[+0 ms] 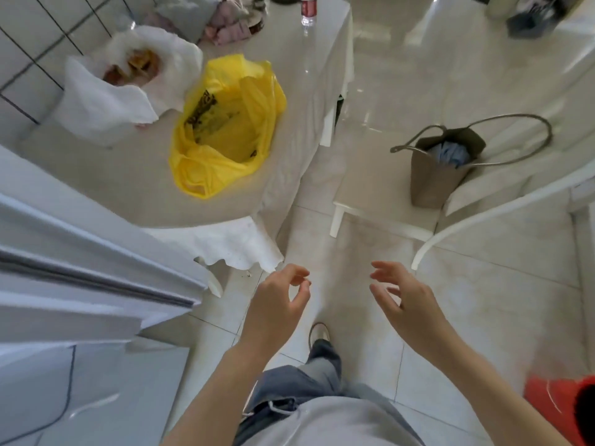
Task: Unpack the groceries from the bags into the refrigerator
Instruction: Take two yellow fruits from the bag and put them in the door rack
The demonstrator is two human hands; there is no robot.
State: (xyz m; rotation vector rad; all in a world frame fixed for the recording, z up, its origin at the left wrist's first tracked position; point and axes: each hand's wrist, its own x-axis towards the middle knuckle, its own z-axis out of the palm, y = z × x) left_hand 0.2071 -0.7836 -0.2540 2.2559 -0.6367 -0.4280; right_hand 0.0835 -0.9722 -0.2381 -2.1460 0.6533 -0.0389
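Observation:
A yellow plastic bag (pixel 225 123) lies open on the round table (pixel 128 188), its inside mostly hollow. Behind it to the left sits a white plastic bag (pixel 106 101) with brown and orange food showing in its mouth. The white refrigerator (pixel 80 284) fills the left edge, its door seen from above. My left hand (pixel 277 304) hangs over the floor just past the table's near edge, fingers loosely curled and holding nothing. My right hand (pixel 402 297) floats beside it, fingers spread and relaxed, also holding nothing.
A white chair (pixel 386 194) stands to the right of the table with a grey tote bag (pixel 441 165) on its seat. A water bottle (pixel 309 9) and crumpled cloth (pixel 209 17) sit at the table's far side. A red object (pixel 560 407) is at lower right.

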